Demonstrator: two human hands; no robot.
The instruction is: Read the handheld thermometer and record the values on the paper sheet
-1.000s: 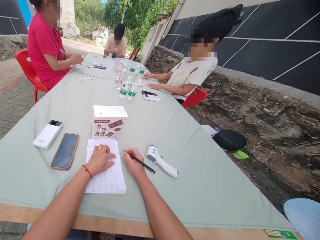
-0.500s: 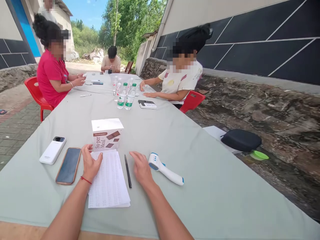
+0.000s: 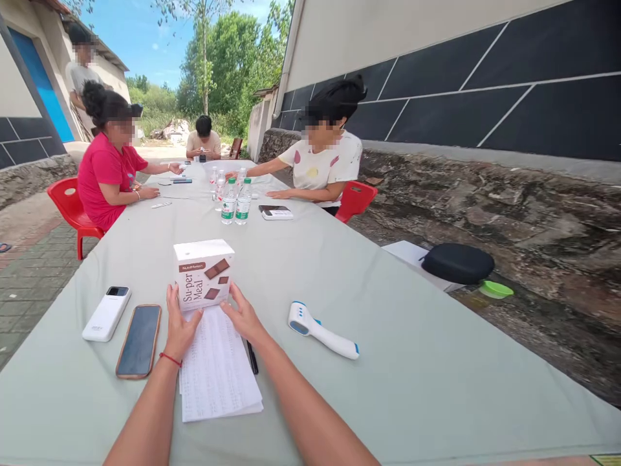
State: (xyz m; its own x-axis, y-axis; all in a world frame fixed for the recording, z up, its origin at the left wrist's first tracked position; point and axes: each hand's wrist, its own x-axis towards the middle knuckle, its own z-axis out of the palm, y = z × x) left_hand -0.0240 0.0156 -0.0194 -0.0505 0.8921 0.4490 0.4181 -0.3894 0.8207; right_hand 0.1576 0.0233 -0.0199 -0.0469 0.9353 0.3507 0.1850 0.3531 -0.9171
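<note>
A white and brown "Su-per Meal" box [image 3: 204, 275] stands on the table at the top edge of a stack of printed sheets [image 3: 220, 369]. Around its lower left side curls my left hand [image 3: 182, 327], thumb at the front and fingers against the side. My right hand [image 3: 244, 315] grips the lower right corner, thumb on the front face. A black pen [image 3: 252, 357] lies beside the papers, partly covered by my right forearm. To the left rest a phone [image 3: 138, 342] and a white power bank [image 3: 107, 314]; on the right lies a white infrared thermometer [image 3: 323, 331].
Water bottles [image 3: 235, 202] and a dark-topped white device [image 3: 276, 212] stand farther along the cloth-covered table [image 3: 412, 382]. People sit at both sides and the far end; another stands at back left. A black case [image 3: 457, 263] and green bowl [image 3: 496, 289] are off the right edge.
My right hand has moved left from beside the pen to the box, and both hands now hold its sides. The view has shifted; the person on the right reaches toward the bottles.
</note>
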